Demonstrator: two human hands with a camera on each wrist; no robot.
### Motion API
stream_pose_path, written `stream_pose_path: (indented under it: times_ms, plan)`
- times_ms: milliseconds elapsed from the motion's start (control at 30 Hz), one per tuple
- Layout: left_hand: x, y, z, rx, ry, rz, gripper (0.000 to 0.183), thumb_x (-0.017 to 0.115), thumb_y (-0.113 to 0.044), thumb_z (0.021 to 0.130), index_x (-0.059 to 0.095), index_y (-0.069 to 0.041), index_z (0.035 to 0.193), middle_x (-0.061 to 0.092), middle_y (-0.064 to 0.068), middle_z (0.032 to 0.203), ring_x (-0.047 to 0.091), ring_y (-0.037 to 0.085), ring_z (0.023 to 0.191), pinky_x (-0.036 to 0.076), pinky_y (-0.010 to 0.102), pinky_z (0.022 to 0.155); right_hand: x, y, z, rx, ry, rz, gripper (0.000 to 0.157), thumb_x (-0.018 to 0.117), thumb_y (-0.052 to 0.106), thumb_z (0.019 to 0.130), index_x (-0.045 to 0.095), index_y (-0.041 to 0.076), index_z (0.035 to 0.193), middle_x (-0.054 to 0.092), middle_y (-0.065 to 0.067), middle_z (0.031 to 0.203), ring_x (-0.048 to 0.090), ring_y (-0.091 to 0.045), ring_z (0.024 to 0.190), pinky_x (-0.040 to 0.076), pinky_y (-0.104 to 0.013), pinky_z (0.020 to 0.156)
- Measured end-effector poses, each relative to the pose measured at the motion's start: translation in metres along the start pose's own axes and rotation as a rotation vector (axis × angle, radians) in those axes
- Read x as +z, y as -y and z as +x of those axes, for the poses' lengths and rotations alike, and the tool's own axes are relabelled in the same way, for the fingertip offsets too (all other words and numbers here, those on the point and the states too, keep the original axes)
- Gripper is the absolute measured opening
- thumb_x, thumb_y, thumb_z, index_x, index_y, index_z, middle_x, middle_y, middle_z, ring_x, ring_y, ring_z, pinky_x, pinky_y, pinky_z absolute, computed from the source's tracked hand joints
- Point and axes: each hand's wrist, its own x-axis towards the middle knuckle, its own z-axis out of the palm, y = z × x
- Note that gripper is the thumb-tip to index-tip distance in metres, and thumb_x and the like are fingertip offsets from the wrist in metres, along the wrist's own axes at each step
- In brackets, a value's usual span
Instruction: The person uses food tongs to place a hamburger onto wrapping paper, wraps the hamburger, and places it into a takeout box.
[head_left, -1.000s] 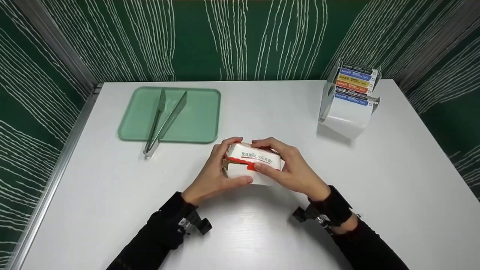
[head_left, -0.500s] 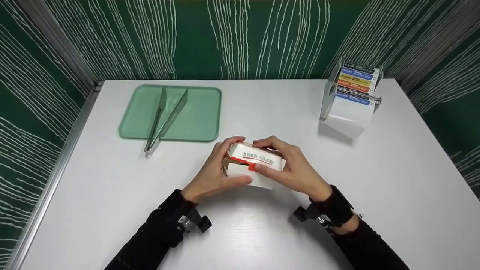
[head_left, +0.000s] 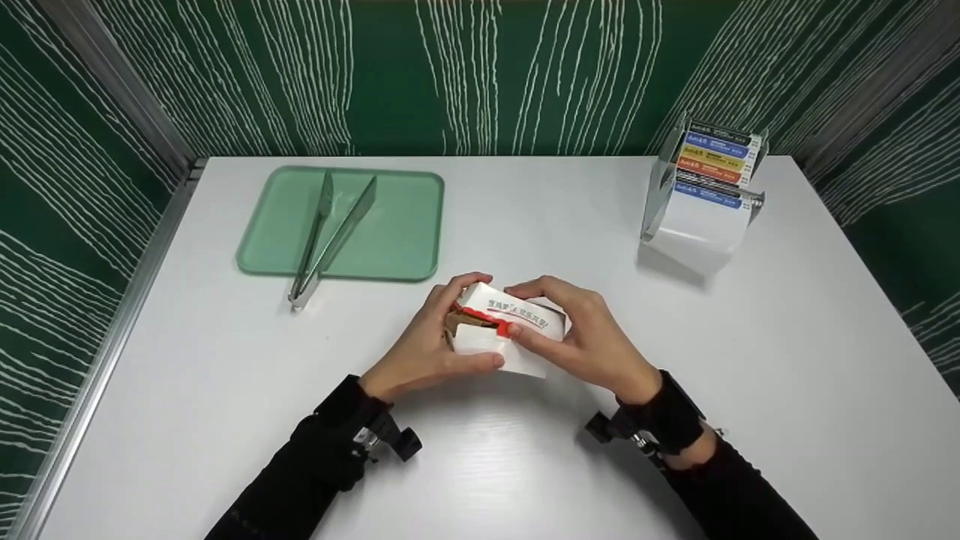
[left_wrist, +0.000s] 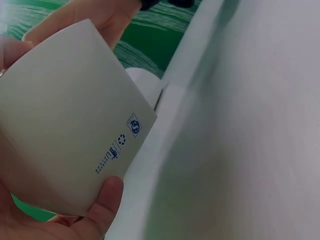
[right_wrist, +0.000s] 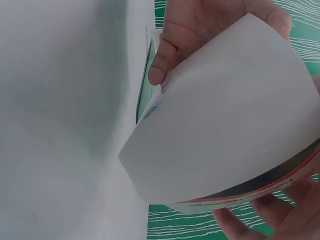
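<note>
A small white paper food box [head_left: 476, 339] with a red scalloped edge and a line of printed characters is held up between both hands, over the middle of the table. My left hand [head_left: 427, 349] grips its left end, thumb along the front panel and fingers over the back. From the right, my right hand [head_left: 596, 337] pinches it, thumb beside a red tab [head_left: 503, 328] and fingers at the rear edge. A dark gap shows under the printed flap [head_left: 517, 306] on the left side. In the left wrist view, the box's white panel [left_wrist: 75, 110] carries small blue marks.
Metal tongs [head_left: 330, 244] lie across a green tray [head_left: 405, 225] at the back left of the white table [head_left: 225, 390], their joined end past its front rim. At the back right stands a clear holder [head_left: 652, 202] with rolls of coloured labels [head_left: 709, 161]. Green walls [head_left: 390, 75] enclose the table.
The printed flap has tilted slightly, and the gap at the box's left side has widened. The front panel's lower right corner has dropped a little. Both hands keep almost the same grip.
</note>
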Motion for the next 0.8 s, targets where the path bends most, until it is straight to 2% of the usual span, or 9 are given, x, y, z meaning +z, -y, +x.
stream_pose_path:
  times_ms: [67, 133, 300, 367, 600, 700, 800]
  plan:
    - [-0.0006, -0.0003, 0.0, -0.01, 0.002, -0.005, 0.093, 0.094, -0.034, 0.078, 0.045, -0.034, 0.157, 0.049, 0.008, 0.135, 0.051, 0.021, 0.122, 0.048, 0.04, 0.102, 0.0001, 0.0003, 0.0001, -0.004, -0.002, 0.01, 0.032, 0.083, 0.022, 0.095, 0.073, 0.02, 0.125, 0.078, 0.006, 0.121, 0.067, -0.012, 0.086, 0.053, -0.023, 0.075]
    - [-0.0005, 0.0, 0.0004, -0.022, -0.005, -0.012, 0.09, 0.093, -0.037, 0.079, 0.046, -0.035, 0.156, 0.05, 0.008, 0.135, 0.052, 0.021, 0.122, 0.049, 0.04, 0.101, 0.0004, -0.0002, 0.0003, -0.025, -0.02, 0.016, 0.037, 0.085, 0.021, 0.094, 0.071, 0.018, 0.128, 0.077, 0.005, 0.124, 0.069, -0.013, 0.095, 0.054, -0.022, 0.082]
    - [0.0007, 0.0013, 0.0022, -0.044, -0.039, -0.047, 0.079, 0.085, -0.046, 0.085, 0.049, -0.031, 0.153, 0.052, 0.007, 0.142, 0.054, 0.021, 0.126, 0.05, 0.04, 0.103, 0.0028, -0.0017, 0.0005, -0.157, -0.054, -0.018, 0.038, 0.086, 0.015, 0.092, 0.068, 0.012, 0.126, 0.074, -0.002, 0.133, 0.07, -0.021, 0.124, 0.051, -0.023, 0.108]
    - [0.0016, 0.0012, 0.0025, -0.045, -0.052, -0.057, 0.076, 0.083, -0.048, 0.087, 0.051, -0.029, 0.152, 0.052, 0.007, 0.145, 0.053, 0.023, 0.13, 0.048, 0.041, 0.106, 0.0031, -0.0019, 0.0002, -0.197, -0.048, -0.036, 0.036, 0.085, 0.014, 0.092, 0.067, 0.012, 0.123, 0.073, -0.002, 0.134, 0.069, -0.022, 0.128, 0.051, -0.025, 0.111]
    - [0.0026, 0.0003, 0.0022, -0.067, -0.08, -0.066, 0.075, 0.082, -0.051, 0.085, 0.052, -0.031, 0.15, 0.049, 0.009, 0.147, 0.054, 0.025, 0.128, 0.052, 0.04, 0.101, -0.0025, 0.001, -0.0012, -0.262, -0.036, -0.047, 0.046, 0.086, 0.01, 0.09, 0.068, 0.012, 0.132, 0.073, -0.006, 0.138, 0.07, -0.024, 0.13, 0.053, -0.027, 0.112]
    - [0.0028, 0.0002, 0.0015, -0.086, -0.084, -0.041, 0.076, 0.085, -0.054, 0.083, 0.052, -0.035, 0.149, 0.047, 0.01, 0.146, 0.054, 0.026, 0.126, 0.051, 0.04, 0.1, -0.0038, 0.0045, -0.0006, -0.315, -0.037, -0.082, 0.041, 0.084, 0.004, 0.091, 0.073, 0.013, 0.13, 0.074, -0.008, 0.136, 0.072, -0.025, 0.127, 0.051, -0.025, 0.115]
    - [0.0021, -0.0011, 0.0, -0.107, -0.066, -0.028, 0.079, 0.088, -0.056, 0.08, 0.051, -0.042, 0.149, 0.046, 0.008, 0.143, 0.055, 0.025, 0.122, 0.053, 0.041, 0.097, -0.0057, 0.0065, -0.0006, -0.353, -0.019, -0.111, 0.037, 0.081, 0.001, 0.092, 0.078, 0.014, 0.126, 0.075, -0.008, 0.135, 0.075, -0.025, 0.121, 0.056, -0.019, 0.102]
